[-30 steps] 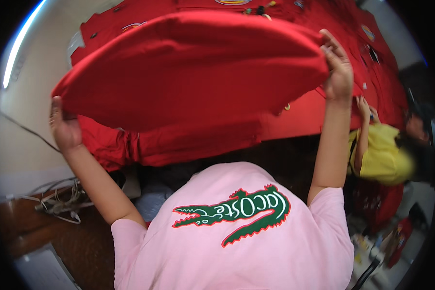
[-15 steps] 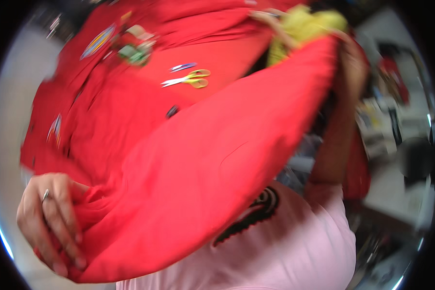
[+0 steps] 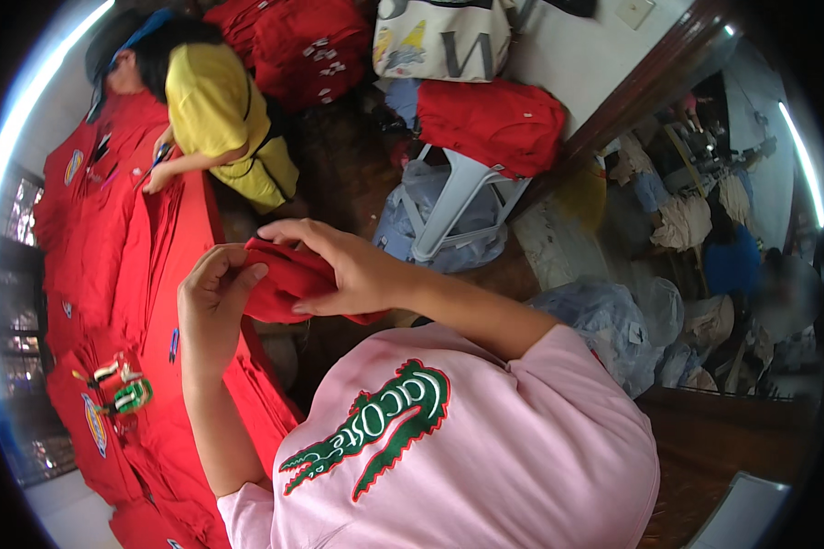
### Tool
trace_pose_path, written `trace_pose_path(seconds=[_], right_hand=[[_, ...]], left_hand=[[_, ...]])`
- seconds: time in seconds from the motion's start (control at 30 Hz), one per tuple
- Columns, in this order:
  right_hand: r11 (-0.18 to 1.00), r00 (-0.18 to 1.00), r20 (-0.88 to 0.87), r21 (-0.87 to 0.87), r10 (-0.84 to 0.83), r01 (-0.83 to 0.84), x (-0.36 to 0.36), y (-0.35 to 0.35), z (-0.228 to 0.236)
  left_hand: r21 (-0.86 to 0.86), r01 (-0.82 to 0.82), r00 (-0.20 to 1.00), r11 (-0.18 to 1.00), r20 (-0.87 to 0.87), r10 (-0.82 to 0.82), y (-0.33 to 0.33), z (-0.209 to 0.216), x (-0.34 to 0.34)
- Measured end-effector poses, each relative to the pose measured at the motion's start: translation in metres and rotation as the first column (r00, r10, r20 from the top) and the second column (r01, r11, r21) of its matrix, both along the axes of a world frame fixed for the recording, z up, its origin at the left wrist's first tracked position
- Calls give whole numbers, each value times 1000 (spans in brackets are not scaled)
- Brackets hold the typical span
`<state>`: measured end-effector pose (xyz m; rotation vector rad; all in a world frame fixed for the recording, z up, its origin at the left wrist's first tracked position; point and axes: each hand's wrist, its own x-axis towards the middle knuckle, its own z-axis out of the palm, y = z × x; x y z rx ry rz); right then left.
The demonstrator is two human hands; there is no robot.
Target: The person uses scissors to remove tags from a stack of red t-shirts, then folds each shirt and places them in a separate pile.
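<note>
A folded piece of red cloth is held up between my two hands in front of my chest. My left hand is closed at its left end, with the thumb and bent fingers pinching the fabric. Over the top and right side, my right hand wraps it, thumb below and fingers above. Part of the cloth is hidden behind the hands. On my left, a long table is spread with red garments; a small blue tool lies on the red surface near my left forearm.
A person in a yellow shirt works at the table's far end, holding a small dark tool. A pale plastic stool bears folded red garments. Clear plastic bags lie to the right. A green item rests on the table.
The large red cloth stretched between my hands is now gathered into a small bundle, and my hands have come together. My view has turned away from the table, toward the room.
</note>
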<state>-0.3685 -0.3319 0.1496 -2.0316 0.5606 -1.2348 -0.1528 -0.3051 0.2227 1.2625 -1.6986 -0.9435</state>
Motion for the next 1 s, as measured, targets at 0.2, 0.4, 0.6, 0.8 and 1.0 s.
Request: trace_pose_path(seconds=[0.2, 0.4, 0.6, 0.8, 1.0], right_hand=[[890, 821, -482, 162, -305, 426, -136, -11, -63], [682, 555, -565, -19, -611, 731, -303, -17, -67], [348, 494, -366, 398, -788, 849, -416, -36, 3], [629, 605, -199, -89, -771, 773, -460, -171, 52], [727, 733, -109, 92, -672, 680, -439, -333, -52]], left_hand=[[13, 91, 994, 996, -65, -90, -54, 1, -84], [218, 218, 970, 951, 60, -236, -98, -32, -188], [292, 561, 827, 774, -243, -507, -127, -102, -322], [361, 559, 745, 746, -615, -260, -216, -147, -400], [514, 270, 846, 814, -530, 54, -347, -232, -409]])
